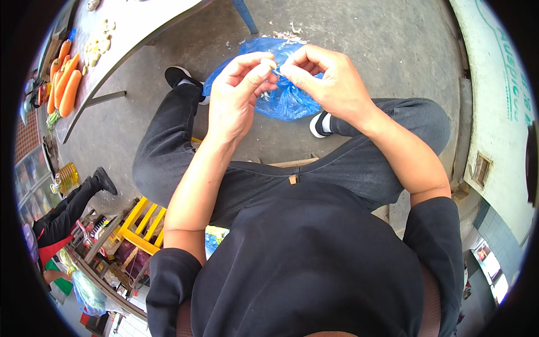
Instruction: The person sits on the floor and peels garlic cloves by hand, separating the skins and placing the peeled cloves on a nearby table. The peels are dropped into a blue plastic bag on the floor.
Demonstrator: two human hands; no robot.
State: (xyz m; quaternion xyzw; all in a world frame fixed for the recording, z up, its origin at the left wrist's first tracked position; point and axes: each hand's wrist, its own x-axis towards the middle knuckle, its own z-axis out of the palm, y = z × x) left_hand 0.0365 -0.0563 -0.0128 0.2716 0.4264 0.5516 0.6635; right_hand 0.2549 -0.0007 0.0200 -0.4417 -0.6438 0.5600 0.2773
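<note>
My left hand pinches a small pale garlic clove between thumb and fingertips. Close beside it, my right hand has its thumb and forefinger pressed together at a thin whitish shred, perhaps skin. Both hands are raised over a crumpled blue plastic bag on the floor between my feet, with pale scraps inside. Dry peelings lie on the concrete just beyond the bag. On the table at the upper left, peeled garlic cloves are spread out near a group of carrots.
The table's curved edge and a blue leg stand ahead. A yellow slatted stool and a crowded shelf are at the lower left. A person in dark trousers is at the far left, near a bottle of yellow oil. A pale panel borders the right.
</note>
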